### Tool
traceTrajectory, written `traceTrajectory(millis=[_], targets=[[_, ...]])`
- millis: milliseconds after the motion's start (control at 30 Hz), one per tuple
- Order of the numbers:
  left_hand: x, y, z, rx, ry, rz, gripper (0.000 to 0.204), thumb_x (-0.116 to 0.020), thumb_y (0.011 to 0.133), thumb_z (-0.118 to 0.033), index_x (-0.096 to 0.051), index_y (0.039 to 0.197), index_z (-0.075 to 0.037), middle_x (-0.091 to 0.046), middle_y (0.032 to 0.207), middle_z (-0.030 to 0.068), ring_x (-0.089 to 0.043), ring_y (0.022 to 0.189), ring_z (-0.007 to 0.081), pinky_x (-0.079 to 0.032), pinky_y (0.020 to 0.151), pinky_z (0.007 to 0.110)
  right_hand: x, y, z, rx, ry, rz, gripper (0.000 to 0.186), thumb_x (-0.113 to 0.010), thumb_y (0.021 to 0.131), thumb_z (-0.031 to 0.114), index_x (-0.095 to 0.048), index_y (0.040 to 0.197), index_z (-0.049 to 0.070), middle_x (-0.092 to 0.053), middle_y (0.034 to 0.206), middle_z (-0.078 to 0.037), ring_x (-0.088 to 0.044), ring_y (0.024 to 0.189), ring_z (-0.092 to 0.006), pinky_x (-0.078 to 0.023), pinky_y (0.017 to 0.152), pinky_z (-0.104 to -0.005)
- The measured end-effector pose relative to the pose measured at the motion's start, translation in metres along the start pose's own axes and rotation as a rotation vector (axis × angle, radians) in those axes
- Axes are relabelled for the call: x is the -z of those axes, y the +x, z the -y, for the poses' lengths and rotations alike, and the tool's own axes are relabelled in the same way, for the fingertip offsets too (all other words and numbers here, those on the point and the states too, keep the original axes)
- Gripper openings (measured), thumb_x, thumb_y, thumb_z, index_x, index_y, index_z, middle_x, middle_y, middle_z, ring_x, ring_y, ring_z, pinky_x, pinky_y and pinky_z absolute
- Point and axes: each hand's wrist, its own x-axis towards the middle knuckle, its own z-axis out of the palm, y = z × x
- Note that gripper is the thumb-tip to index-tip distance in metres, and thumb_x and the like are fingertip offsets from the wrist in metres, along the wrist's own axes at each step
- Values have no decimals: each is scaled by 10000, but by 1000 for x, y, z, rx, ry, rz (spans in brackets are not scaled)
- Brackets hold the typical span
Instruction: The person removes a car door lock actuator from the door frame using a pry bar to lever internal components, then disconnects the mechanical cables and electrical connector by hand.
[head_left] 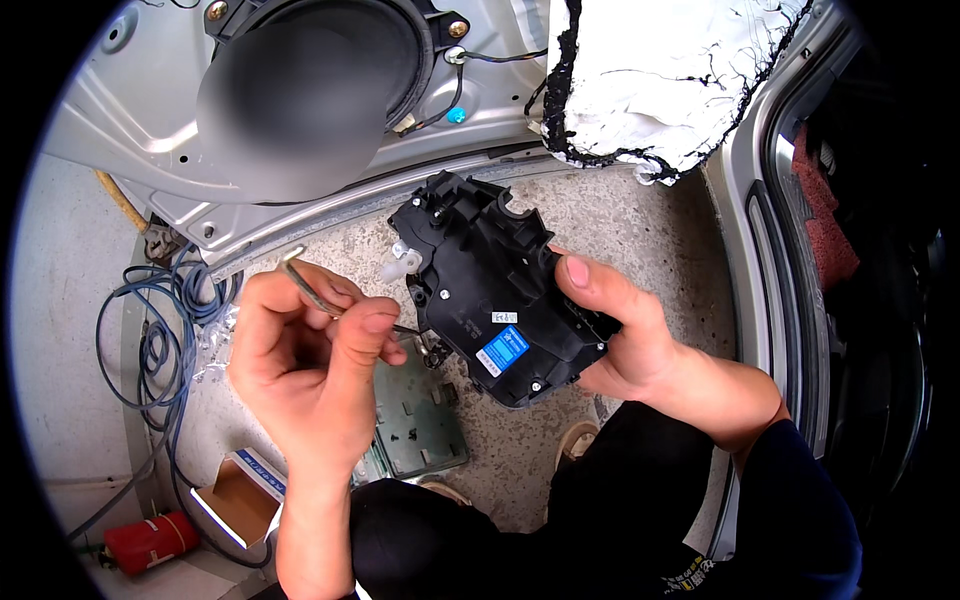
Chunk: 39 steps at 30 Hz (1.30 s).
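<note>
My left hand [315, 370] pinches a thin metal rod [315, 295] with a bent upper end; its lower part runs toward the side of a black plastic latch assembly [480, 260]. My right hand [640, 350] grips that assembly by its right side, thumb on its face. The assembly has silver screws, a white plastic fitting [402, 265] on its left, a blue label [504, 350] and a metal piece at its lower left, partly hidden by my left fingers.
Above are a car door panel [140, 80] with a round speaker and a white liner [660, 70] edged with black sealant. At left lie coiled hoses [150, 330], an open box [240, 500] and a red cylinder [150, 542]. A green case [420, 430] lies below; a sill borders the right.
</note>
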Motion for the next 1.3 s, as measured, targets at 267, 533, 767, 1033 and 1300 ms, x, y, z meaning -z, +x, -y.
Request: traceTrajectory(millis=[267,533,767,1033,1300], targets=[[-2,-6,-5,-56,330,62,305,-786,722,26,-499,818,-19,-553,706,45,-532,593,75,-418,501,185,1,-1,-6,100,-66,20,633,-522,918,395,-373,1332,-60,-583,1132,-148,-607,1017,-182,-519,831,-306],[-12,-2,-16,-325,683,224,303,-841,612,-25,-547,684,-18,-544,638,64,-540,535,160,-395,465,244,4,2,-8,97,-41,-41,547,-504,938,340,-408,1304,-56,-594,1130,-140,-611,1015,-182,-513,858,-318],[-9,-2,-13,-245,670,213,300,-830,639,-21,-533,675,-21,-540,628,48,-516,511,133,-384,458,229,1,4,-12,105,-39,-55,517,-514,944,307,-412,1304,-49,-600,1128,-135,-610,1021,-179,-507,878,-319],[-9,0,-6,251,315,147,268,-794,719,-8,-528,694,-27,-537,611,-15,-486,553,24,-385,491,171,6,4,-17,-44,22,-133,460,-513,950,322,-464,1246,-27,-626,1060,-100,-626,932,-137,-531,790,-292],[-6,4,2,-18,562,458,178,-790,597,-8,-650,706,-1,-556,658,44,-515,556,129,-389,518,247,12,7,-19,-301,241,-183,400,-471,958,372,-530,1201,60,-653,1018,-69,-666,835,-160,-552,696,-318]])
